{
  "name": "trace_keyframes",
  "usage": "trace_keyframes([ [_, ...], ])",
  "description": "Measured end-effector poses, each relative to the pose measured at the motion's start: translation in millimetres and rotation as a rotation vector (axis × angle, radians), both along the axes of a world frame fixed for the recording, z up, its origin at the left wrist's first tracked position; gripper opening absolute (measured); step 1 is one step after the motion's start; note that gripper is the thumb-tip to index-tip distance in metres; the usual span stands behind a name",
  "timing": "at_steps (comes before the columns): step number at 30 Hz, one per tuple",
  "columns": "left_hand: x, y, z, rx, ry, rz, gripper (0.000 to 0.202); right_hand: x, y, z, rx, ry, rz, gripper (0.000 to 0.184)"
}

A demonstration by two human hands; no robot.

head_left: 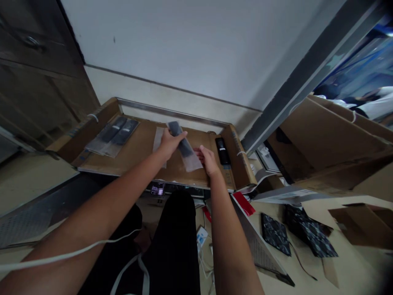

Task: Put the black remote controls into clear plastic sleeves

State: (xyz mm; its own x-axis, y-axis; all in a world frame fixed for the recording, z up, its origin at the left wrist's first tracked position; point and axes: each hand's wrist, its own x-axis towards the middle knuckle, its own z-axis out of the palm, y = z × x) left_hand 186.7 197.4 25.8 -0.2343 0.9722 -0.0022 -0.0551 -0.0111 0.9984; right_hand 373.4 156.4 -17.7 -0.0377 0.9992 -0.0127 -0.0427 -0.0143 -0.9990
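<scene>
My left hand (170, 144) is closed around a long dark device in a translucent plastic sleeve (186, 148), tilted over the cardboard-lined tray (139, 157). At the sleeve's lower right edge is my right hand (208, 159), fingers loosely apart; whether they touch the plastic I cannot tell. Partly behind my left hand lies another translucent sleeve (158, 138), which looks flat. To the right, a bare black elongated device (222, 150) with a small white label rests against the tray's side. Two sleeved black devices (118, 131) lie side by side at the left end.
Raised cardboard walls (241, 157) edge the tray, with a white wall behind it. A large cardboard box (334, 143) stands at right. Dark patterned bags (307, 229) lie on the floor. A white cable (76, 250) crosses my left forearm. A lit screen (157, 189) shows beneath the tray.
</scene>
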Motion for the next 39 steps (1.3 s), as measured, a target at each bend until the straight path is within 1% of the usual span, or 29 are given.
trace_keyframes([
  [2, 27, -5, -5.6, 0.008, 0.020, -0.015, 0.050, -2, -6, 2.6, -0.009, 0.038, 0.058, 0.056],
  [3, 36, -7, -6.3, 0.013, 0.017, -0.025, 0.050, -2, -8, 3.6, -0.024, 0.063, 0.090, 0.053],
  [5, 43, -8, -3.0, 0.014, 0.005, -0.068, 0.043, -2, -11, 5.4, -0.063, 0.113, 0.143, 0.051],
  [7, 40, -4, 5.0, 0.009, -0.026, -0.128, 0.030, -2, -11, 6.9, -0.075, 0.153, 0.158, 0.049],
  [8, 35, -1, 9.8, 0.014, -0.038, -0.159, 0.030, -1, -11, 7.5, -0.073, 0.170, 0.155, 0.048],
  [11, 18, 8, 22.9, 0.090, 0.003, -0.210, 0.045, -1, -11, 9.0, -0.068, 0.183, 0.162, 0.045],
  [14, 7, 13, 32.4, 0.152, 0.120, -0.250, 0.043, -1, -13, 9.5, -0.076, 0.169, 0.160, 0.045],
  [16, 3, 12, 38.0, 0.194, 0.217, -0.274, 0.041, 0, -13, 8.7, -0.068, 0.149, 0.151, 0.045],
  [18, 3, 8, 44.2, 0.272, 0.374, -0.274, 0.044, 0, -13, 7.1, -0.027, 0.096, 0.151, 0.044],
  [20, 3, 4, 51.0, 0.377, 0.576, -0.233, 0.046, 0, -13, 5.2, 0.015, 0.029, 0.152, 0.042],
  [22, 5, 1, 57.6, 0.466, 0.747, -0.158, 0.047, -1, -12, 3.8, 0.039, -0.021, 0.137, 0.042],
  [24, 8, -2, 63.5, 0.517, 0.838, -0.086, 0.047, -4, -11, 2.9, 0.048, -0.047, 0.111, 0.043],
  [26, 10, -5, 68.4, 0.543, 0.897, -0.058, 0.047, -7, -10, 2.6, 0.052, -0.064, 0.097, 0.043],
  [27, 11, -7, 70.6, 0.559, 0.931, -0.068, 0.047, -8, -10, 2.4, 0.047, -0.069, 0.090, 0.044],
  [31, 16, -17, 79.2, 0.616, 1.097, -0.197, 0.042, -11, -10, 1.1, 0.019, -0.099, 0.017, 0.045],
  [35, 21, -27, 88.2, 0.637, 1.151, -0.181, 0.041, -11, -9, -1.0, 0.064, -0.163, -0.070, 0.043],
  [39, 26, -33, 96.1, 0.626, 1.281, -0.248, 0.040, -12, -9, -1.9, 0.078, -0.196, -0.127, 0.042],
])
